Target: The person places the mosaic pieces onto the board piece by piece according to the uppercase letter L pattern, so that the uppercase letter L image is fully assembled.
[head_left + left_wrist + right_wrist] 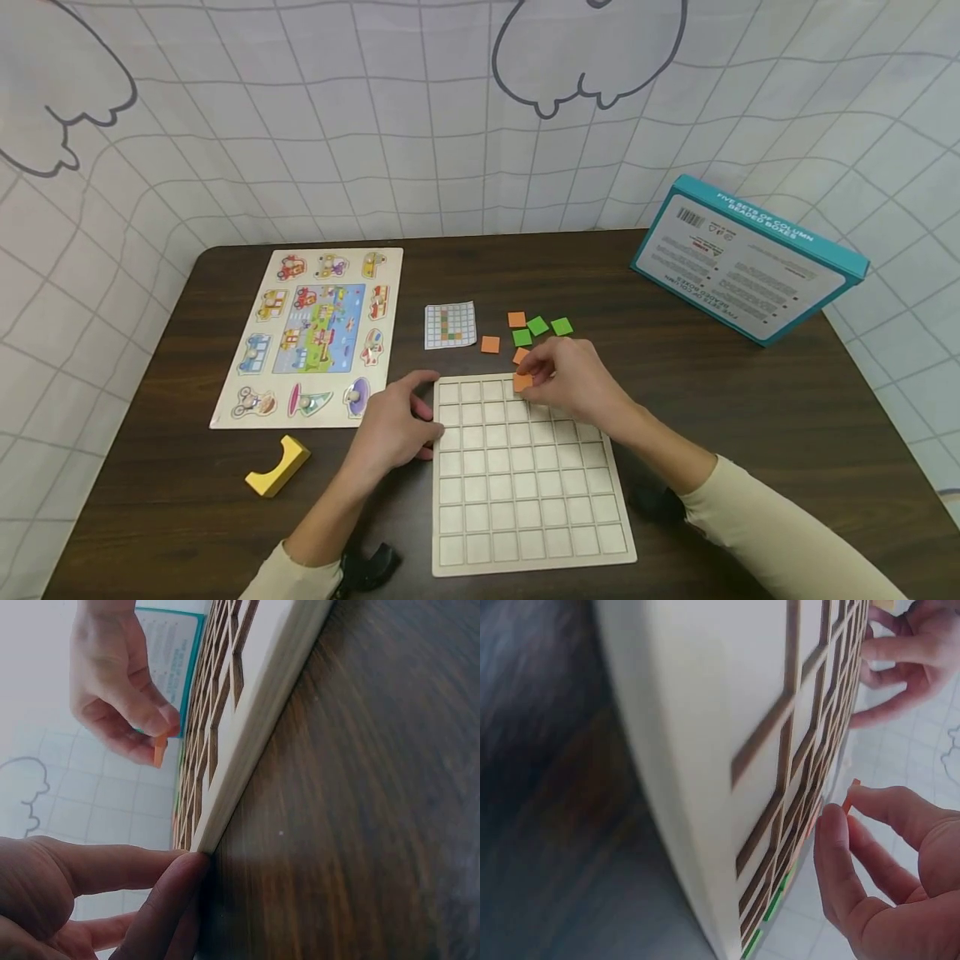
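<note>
A pale wooden grid board (pixel 525 542) lies on the dark table. My right hand (pixel 558 379) pinches an orange square tile (pixel 522 382) just over the board's top row; the same tile (pixel 160 751) (pixel 849 796) shows edge-on in both wrist views. My left hand (pixel 397 425) rests against the board's left edge near its top corner, its fingers (pixel 169 889) touching the rim (pixel 247 761). Loose orange tiles (pixel 490 344) and green tiles (pixel 537 326) lie just beyond the board. A small pattern card (pixel 450 324) sits to their left.
A picture peg puzzle (pixel 315 333) lies at the left, with a yellow arch block (pixel 277 467) in front of it. A teal box (pixel 750 258) leans at the back right. A white grid-patterned cloth surrounds the table.
</note>
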`<state>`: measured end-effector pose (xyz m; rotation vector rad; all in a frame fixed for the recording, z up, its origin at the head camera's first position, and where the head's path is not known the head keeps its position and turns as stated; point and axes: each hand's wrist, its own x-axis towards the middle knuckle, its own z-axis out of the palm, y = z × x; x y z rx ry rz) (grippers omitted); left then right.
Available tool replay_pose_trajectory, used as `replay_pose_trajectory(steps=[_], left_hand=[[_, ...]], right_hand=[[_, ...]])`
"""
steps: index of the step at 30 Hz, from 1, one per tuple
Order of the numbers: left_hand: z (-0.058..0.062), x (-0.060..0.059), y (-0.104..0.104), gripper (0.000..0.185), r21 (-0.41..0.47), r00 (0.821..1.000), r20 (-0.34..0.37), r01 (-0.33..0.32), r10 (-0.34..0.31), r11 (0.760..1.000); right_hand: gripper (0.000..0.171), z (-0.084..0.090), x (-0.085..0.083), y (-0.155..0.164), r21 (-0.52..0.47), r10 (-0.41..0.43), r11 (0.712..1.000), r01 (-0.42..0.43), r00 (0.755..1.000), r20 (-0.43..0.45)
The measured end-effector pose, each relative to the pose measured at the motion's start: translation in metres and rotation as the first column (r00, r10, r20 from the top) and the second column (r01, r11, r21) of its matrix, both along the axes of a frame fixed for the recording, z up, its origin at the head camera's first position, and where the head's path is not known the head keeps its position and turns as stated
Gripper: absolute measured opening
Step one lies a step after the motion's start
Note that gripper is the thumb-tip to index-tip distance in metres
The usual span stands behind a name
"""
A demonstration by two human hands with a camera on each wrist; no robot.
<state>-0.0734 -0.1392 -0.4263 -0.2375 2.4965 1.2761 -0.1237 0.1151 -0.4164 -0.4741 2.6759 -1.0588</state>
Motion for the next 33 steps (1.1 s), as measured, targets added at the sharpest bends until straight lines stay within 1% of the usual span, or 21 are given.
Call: replay_pose_trajectory(steps=[6,15,23,29,33], left_hand=[[-0.001,0.0,0.001,0.07,-0.002,1.0,-0.002,-0.008,0.008,1.0],[-0.003,0.0,0.001,0.07,-0.001,1.0,0.0,-0.008,0.008,1.0],[-0.002,-0.001,0.001,0.07,-0.008,1.0,-0.007,-0.007,0.006,1.0],[-0.003,-0.001,0.001,0.07,-0.004,1.0,-0.006,-0.009,0.009,1.0],[-0.003,-0.001,0.001,0.07,-0.003,1.0,-0.002,-0.009,0.009,1.0]], right_hand=[[0.018,-0.003,0.006,-0.009,-0.01,0.019,1.0,-0.019,1.0,0.01],[0.018,-0.003,0.01,-0.022,0.013,0.061,0.998,-0.061,0.997,0.046],[0.016,-0.005,0.014,-0.031,0.03,0.12,0.992,-0.122,0.992,0.049],[0.016,-0.007,0.015,-0.035,0.072,0.147,0.986,-0.148,0.989,0.022],[0.016,-0.006,0.017,-0.036,0.088,0.148,0.985,-0.148,0.989,0.007]])
